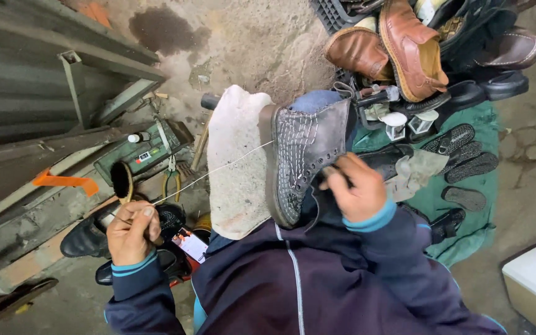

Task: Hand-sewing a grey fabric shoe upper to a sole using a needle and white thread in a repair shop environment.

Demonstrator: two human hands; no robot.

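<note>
Pinching thread taut, left hand | right hand gripping boot

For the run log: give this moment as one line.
left hand: pulling thread taut | right hand: steadying grey boot on lap | pliers on ground

Dark navy zip jacket, light-blue trim at both cuffs, bare hands.

We saw a grey boot laced white, a cream cloth, navy sleeves cuffed in teal, tan shoes, a green tarp, and black soles.
</note>
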